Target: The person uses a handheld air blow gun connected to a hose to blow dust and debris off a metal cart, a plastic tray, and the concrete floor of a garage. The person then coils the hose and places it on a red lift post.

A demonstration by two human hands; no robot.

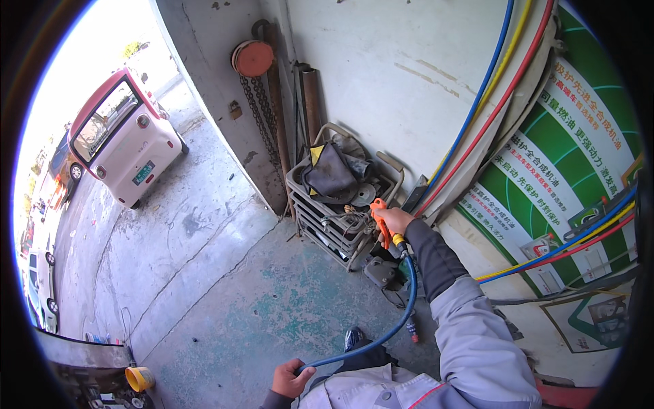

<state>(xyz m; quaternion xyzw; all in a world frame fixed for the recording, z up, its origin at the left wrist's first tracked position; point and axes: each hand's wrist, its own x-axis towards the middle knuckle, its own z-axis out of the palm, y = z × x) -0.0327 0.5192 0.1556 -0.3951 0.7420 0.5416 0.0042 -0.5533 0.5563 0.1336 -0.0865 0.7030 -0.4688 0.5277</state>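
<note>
One orange air gun (379,213), just right of the frame's centre, gripped in the right hand (397,219), with fingers wrapped around the body. Joined to it below the hand, a yellow fitting (398,240) and then a blue hose (411,300), curving down and leftward to the lower middle of the frame. Closed around that hose there, the left hand (291,380), thumb along the upper side. Near the hose's bend, a red-tipped connector (413,334), and lower left of that, a dark shoe (353,337) on the worn green-grey floor (266,307).

Just beyond the air gun, at centre, a grey metal rack (315,221) of stacked tiers, with a dark bag (330,172) and loose parts on top. Above, against the wall, a red chain hoist (253,59) and a rusty pipe (311,102). At upper right, blue, yellow and red lines (506,48) beside a green banner (589,54). At upper left, outside, a pink-and-white vehicle (133,146); at lower left, a yellow bucket (139,379), tipped sideways in view.
</note>
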